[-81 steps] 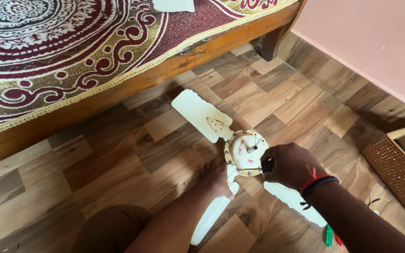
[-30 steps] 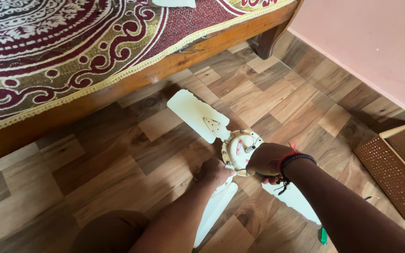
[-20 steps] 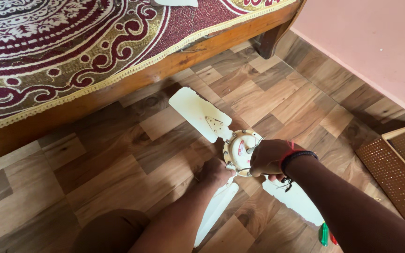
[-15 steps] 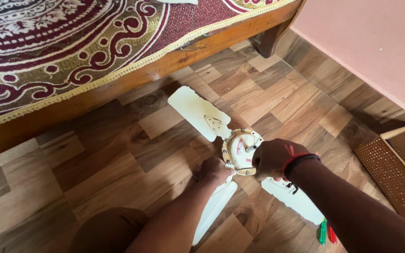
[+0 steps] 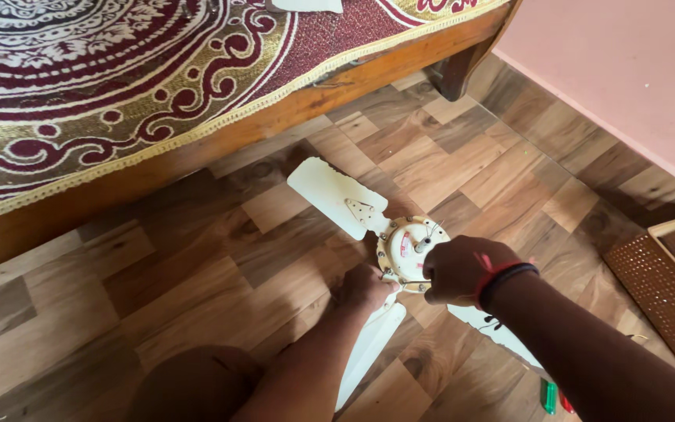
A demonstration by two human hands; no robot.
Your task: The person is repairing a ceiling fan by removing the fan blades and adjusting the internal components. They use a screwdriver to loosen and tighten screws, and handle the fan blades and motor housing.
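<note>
From the head view, I look down at a cream ceiling fan point(image 5: 400, 258) lying on the wooden floor point(image 5: 197, 258), just right of the frame's centre. Its round hub point(image 5: 406, 244) faces up, with one blade point(image 5: 330, 195) reaching toward the upper left, another blade running down toward the bottom edge, and a third mostly hidden under my right forearm.

My right hand point(image 5: 461, 270) comes in from the lower right, closed into a loose fist against the right side of the hub, fingers curled around something at the short shaft; what exactly it pinches I cannot tell. A dark band and a red thread sit on that wrist.

My left hand point(image 5: 365, 289) rises from the bottom centre, fingers curled and pressed at the hub's lower left edge, where the lower blade joins it.

Across the upper left runs a wooden bed point(image 5: 291, 117) with a maroon and gold patterned cover point(image 5: 119, 86). A woven basket point(image 5: 666, 289) sits at the right edge, beside the pink wall point(image 5: 626, 70). Small green and red objects point(image 5: 554, 397) lie at the bottom right.
</note>
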